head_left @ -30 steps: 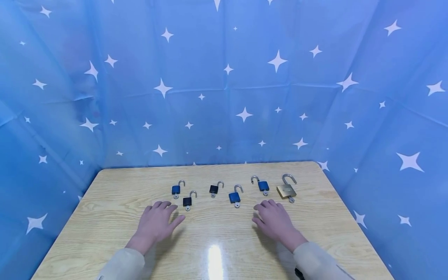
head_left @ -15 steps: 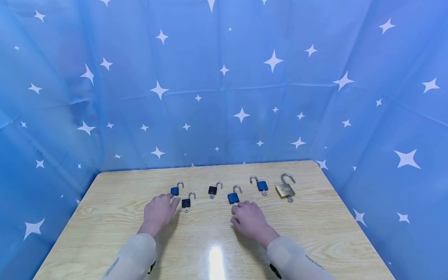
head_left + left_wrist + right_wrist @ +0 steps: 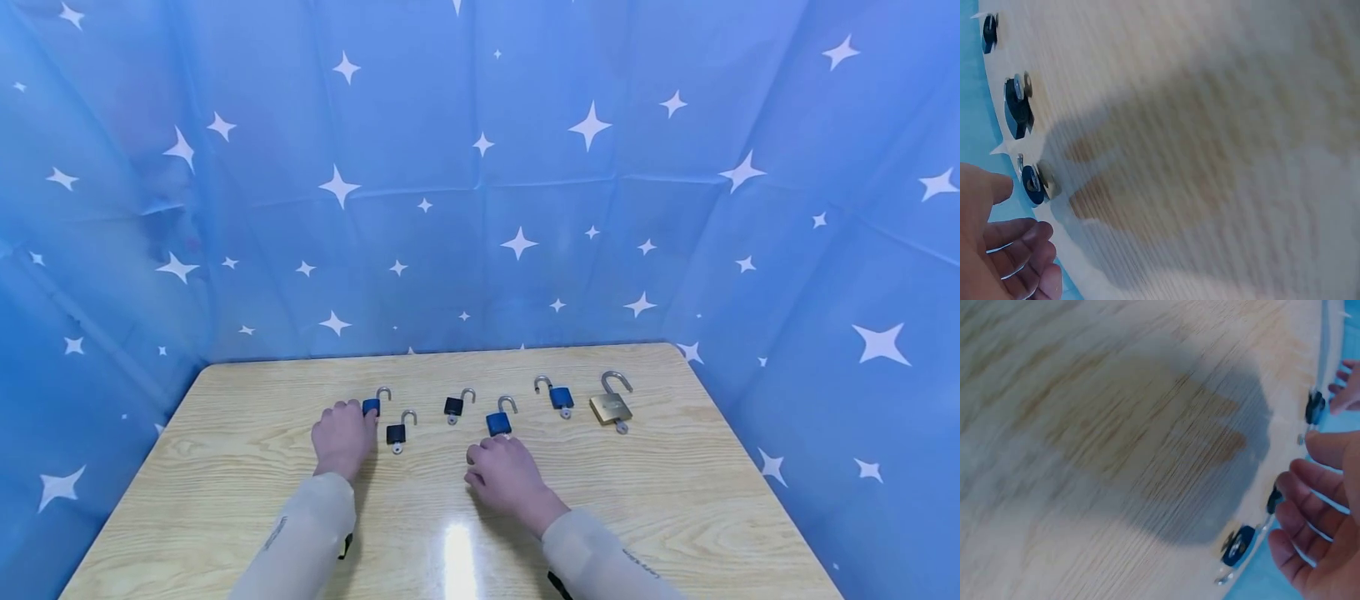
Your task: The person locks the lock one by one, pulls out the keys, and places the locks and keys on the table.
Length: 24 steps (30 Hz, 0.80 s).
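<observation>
At the left blue padlock (image 3: 371, 407) is my left hand (image 3: 343, 437), its thumb overlapping the padlock's lower end. In the left wrist view, a gap shows between thumb and fingers (image 3: 1036, 234), with a padlock (image 3: 1032, 184) just beyond. A black padlock (image 3: 396, 434) lies to the right of this hand. My right hand (image 3: 508, 479) hovers in front of the middle blue padlock (image 3: 498, 423), hiding part of its key. The right wrist view shows its fingers loosely bent, holding nothing. Both padlock shackles are swung out of their bodies.
Farther back lies another black padlock (image 3: 453, 406). To the right are a third blue padlock (image 3: 561, 397) and a larger brass one (image 3: 611, 408), each with a key in it. A blue star-patterned curtain (image 3: 480, 217) borders the wooden table (image 3: 675, 500).
My left hand has moved forward to the left blue padlock. My right hand has shifted left, from near the right blue padlock to in front of the middle one. The padlocks stay in place.
</observation>
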### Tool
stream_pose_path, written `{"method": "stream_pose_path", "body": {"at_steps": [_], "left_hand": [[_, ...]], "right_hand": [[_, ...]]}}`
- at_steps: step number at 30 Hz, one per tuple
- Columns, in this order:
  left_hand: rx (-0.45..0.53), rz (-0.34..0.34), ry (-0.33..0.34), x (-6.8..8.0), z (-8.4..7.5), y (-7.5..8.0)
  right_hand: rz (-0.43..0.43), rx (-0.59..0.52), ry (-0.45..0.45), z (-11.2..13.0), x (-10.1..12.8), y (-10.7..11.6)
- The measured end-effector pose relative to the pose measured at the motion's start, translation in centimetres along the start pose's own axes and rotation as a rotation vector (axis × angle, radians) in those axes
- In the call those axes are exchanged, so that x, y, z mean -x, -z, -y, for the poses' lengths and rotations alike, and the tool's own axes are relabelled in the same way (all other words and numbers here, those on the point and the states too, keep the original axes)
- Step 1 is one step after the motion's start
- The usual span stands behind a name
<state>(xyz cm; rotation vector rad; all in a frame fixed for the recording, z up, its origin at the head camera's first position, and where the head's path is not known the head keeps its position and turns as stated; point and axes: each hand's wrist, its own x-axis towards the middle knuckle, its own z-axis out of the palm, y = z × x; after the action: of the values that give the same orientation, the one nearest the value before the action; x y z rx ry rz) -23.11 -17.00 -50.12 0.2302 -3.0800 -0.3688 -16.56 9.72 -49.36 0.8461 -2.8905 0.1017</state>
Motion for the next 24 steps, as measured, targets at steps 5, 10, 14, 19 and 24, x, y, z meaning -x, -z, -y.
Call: {"method": "stream_pose_path", "body": {"at_steps": [5, 10, 14, 19, 24], "left_hand": [[0.049, 0.079, 0.056, -1.0, 0.0, 0.2], [0.044, 0.108, 0.064, -1.7, -0.4, 0.3], [0.023, 0.094, 0.053, -1.9, -0.8, 0.2], [0.005, 0.041, 0.039, -2.1, -0.8, -0.5], [0.050, 0.056, 0.068, -2.3, -0.8, -0.9]], "right_hand": [[-0.013, 0.005, 0.014, 0.6, -0.2, -0.3], [-0.005, -0.005, 0.005, 0.9, -0.4, -1.1], [0.002, -0.013, 0.005, 1.1, -0.5, -1.2], [0.015, -0.001, 0.005, 1.1, -0.6, -1.1], [0.033, 0.001, -0.004, 0.8, -0.6, -1.1]]}}
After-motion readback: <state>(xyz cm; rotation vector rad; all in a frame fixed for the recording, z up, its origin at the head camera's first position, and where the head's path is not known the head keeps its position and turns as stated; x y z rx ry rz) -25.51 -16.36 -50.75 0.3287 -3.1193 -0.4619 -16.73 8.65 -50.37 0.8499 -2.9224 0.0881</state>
